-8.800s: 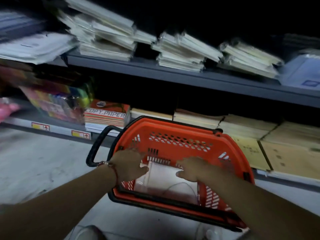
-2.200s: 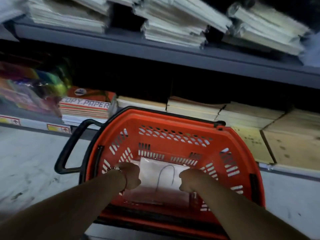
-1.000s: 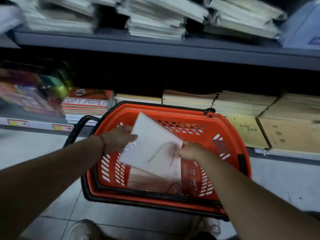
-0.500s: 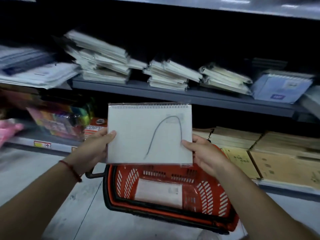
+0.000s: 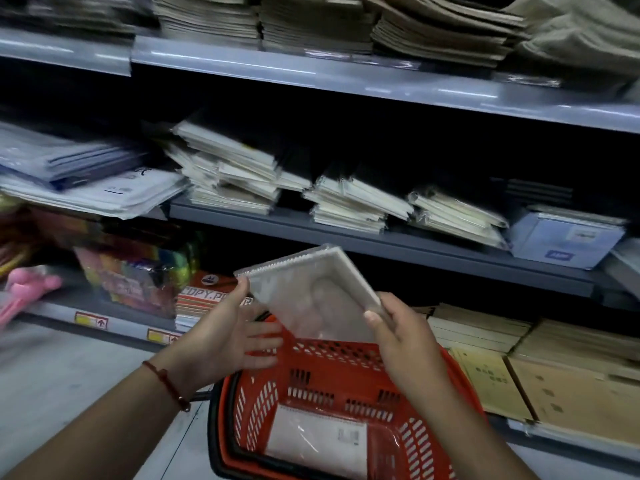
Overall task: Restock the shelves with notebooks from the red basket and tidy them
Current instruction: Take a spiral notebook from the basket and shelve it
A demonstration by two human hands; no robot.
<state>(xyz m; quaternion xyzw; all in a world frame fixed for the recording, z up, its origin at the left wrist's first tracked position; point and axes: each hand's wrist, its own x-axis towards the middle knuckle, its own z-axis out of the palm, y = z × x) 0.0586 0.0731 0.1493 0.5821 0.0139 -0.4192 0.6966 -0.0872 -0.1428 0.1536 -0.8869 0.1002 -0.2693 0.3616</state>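
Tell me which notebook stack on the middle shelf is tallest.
The leftmost notebook stack on the middle shelf; it rises well above the two lower stacks to its right.

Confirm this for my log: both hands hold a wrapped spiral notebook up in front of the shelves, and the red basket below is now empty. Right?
Not quite. The head view shows the red basket is not empty: another wrapped notebook lies in its bottom. The rest stands: the left hand and right hand hold the spiral notebook up before the shelves.
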